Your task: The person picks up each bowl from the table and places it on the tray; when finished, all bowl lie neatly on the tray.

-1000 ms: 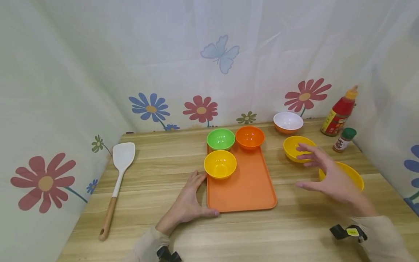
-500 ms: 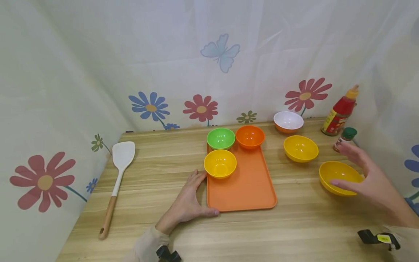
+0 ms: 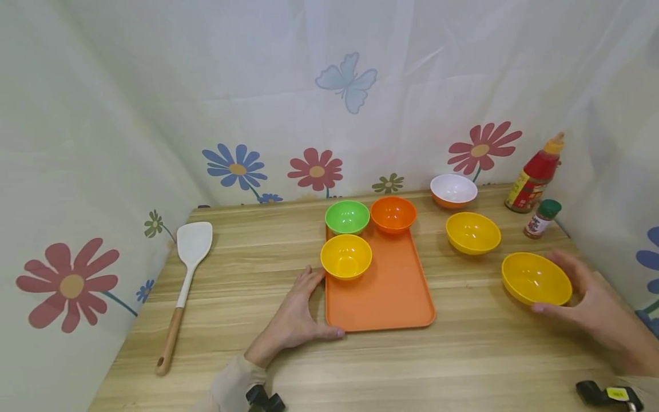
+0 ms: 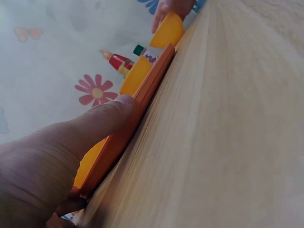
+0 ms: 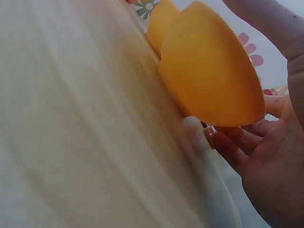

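Note:
My left hand [image 3: 293, 320] rests at the near left corner of an orange tray [image 3: 386, 303]. Its thumb touches the front edge and its fingers lie along the left side, partly hidden. On the tray stand a green bowl [image 3: 347, 217], an orange bowl [image 3: 393, 214] and a yellow bowl [image 3: 346, 257]. At the far right, my right hand [image 3: 592, 297] reaches around the right side of another yellow bowl [image 3: 535, 278], thumb in front and fingers behind. In the right wrist view, a gap shows between thumb and that bowl [image 5: 209, 66].
Behind the right-hand bowl are one more yellow bowl [image 3: 472, 233] and a white-lined orange bowl [image 3: 453, 191]. A red sauce bottle [image 3: 532, 177] and a green-capped spice jar [image 3: 542, 219] stand at the back right. A white spatula [image 3: 190, 269] with a wooden handle lies left.
My right hand has moved right and down, from over the yellow bowls to the right side of the nearer one. My left hand and the bowls stay where they were.

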Action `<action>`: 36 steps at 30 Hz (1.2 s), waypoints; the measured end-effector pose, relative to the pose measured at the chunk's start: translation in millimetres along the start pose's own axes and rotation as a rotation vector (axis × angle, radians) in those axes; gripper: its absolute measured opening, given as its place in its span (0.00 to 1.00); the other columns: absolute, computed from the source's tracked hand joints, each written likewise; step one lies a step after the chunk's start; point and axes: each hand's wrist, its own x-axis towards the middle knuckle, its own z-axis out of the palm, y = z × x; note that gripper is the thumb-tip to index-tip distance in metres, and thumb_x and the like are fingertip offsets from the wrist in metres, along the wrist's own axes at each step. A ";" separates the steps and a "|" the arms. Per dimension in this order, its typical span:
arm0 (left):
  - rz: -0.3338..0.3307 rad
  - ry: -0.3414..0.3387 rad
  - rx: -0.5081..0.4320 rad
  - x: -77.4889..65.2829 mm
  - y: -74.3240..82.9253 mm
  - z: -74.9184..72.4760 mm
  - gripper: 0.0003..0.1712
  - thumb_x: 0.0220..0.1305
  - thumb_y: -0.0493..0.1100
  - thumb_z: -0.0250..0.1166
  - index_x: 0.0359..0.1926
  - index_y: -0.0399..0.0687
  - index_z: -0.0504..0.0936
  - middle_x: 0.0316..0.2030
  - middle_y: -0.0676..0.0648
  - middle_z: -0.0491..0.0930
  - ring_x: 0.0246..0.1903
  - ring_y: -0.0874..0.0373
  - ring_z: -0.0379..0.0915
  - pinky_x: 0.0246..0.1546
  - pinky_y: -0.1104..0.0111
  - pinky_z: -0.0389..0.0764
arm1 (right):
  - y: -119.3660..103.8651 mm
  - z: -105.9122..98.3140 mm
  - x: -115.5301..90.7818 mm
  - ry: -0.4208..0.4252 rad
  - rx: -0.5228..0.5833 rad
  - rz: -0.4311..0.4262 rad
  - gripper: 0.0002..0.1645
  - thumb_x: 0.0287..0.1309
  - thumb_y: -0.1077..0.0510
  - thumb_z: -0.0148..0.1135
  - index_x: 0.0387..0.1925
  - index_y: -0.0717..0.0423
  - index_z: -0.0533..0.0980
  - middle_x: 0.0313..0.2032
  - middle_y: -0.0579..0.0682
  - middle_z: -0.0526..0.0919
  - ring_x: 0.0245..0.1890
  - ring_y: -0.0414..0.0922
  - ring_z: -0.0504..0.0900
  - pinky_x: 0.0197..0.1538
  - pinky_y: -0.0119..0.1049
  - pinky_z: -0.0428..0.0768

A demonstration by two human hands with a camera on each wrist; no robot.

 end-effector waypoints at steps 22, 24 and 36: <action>0.006 -0.006 0.001 0.4 -1.2 -0.4 0.80 0.38 0.77 0.89 0.88 0.57 0.61 0.87 0.48 0.60 0.90 0.43 0.38 0.86 0.36 0.48 | -1.3 7.4 2.4 0.017 -0.025 -0.032 0.67 0.71 0.50 0.78 0.89 0.61 0.42 0.81 0.76 0.55 0.70 0.68 0.61 0.87 0.59 0.58; 0.003 -0.006 0.001 0.3 -1.8 -0.3 0.80 0.38 0.77 0.89 0.89 0.57 0.61 0.87 0.48 0.60 0.90 0.43 0.38 0.86 0.35 0.49 | -8.9 5.7 3.7 0.013 -0.037 -0.038 0.66 0.71 0.50 0.79 0.90 0.60 0.43 0.81 0.75 0.57 0.70 0.65 0.63 0.82 0.28 0.61; 0.019 0.002 -0.001 0.8 -4.4 1.1 0.80 0.38 0.77 0.89 0.89 0.59 0.61 0.87 0.52 0.59 0.90 0.43 0.38 0.85 0.34 0.49 | -62.7 10.6 30.5 0.003 0.004 -0.203 0.66 0.62 0.55 0.85 0.88 0.56 0.51 0.77 0.62 0.65 0.60 0.37 0.72 0.56 0.09 0.72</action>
